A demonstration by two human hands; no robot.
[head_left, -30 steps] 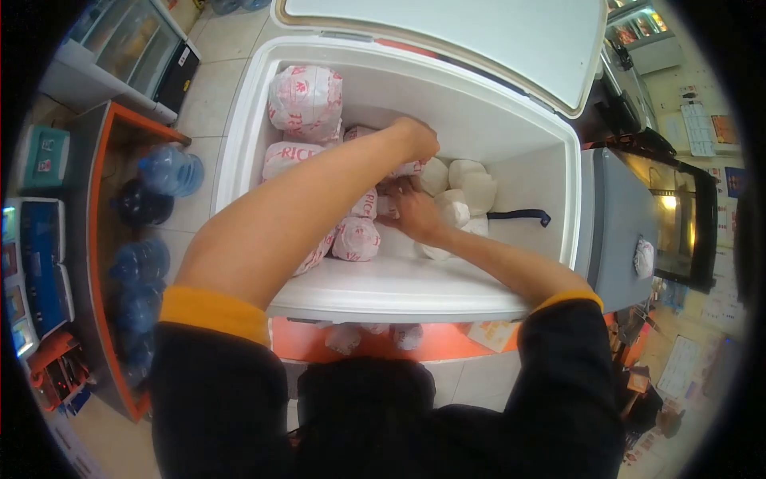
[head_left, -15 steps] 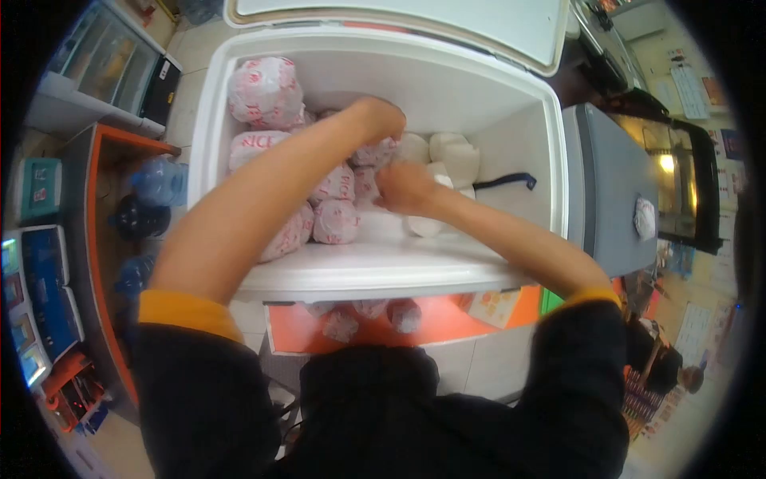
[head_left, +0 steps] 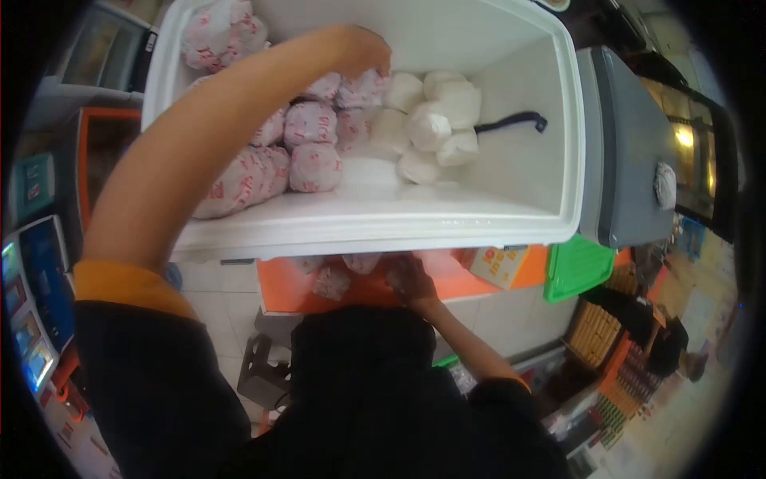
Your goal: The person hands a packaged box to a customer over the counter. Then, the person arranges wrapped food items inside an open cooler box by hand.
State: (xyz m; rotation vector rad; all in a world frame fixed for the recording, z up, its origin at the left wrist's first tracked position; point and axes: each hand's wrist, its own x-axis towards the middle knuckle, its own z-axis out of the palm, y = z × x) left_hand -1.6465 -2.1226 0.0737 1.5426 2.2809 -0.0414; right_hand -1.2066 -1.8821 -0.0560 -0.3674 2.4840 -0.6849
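Note:
A white cooler box [head_left: 359,230] holds round bundles wrapped in white paper with red print [head_left: 311,124] on its left side. Plain white-wrapped bundles [head_left: 429,128] are piled to their right. My left hand [head_left: 369,54] is bent down inside the box, beside or on a red-printed bundle [head_left: 361,89]; its fingers are mostly hidden. Below the box's front rim, my right hand [head_left: 412,283] is closed round a small wrapped bundle [head_left: 394,276] at the orange counter [head_left: 287,291].
A dark-handled utensil [head_left: 515,121] leans inside the box at the right. More wrapped bundles [head_left: 331,281], a printed yellow-and-white box [head_left: 496,265] and a green lid [head_left: 576,270] lie on the counter. A grey container [head_left: 630,152] stands right of the cooler. Another person [head_left: 666,343] is at far right.
My right hand has left the inside of the cooler and come down to the bundle on the orange counter. My left hand remains in the box. The view has shifted, showing more of the counter.

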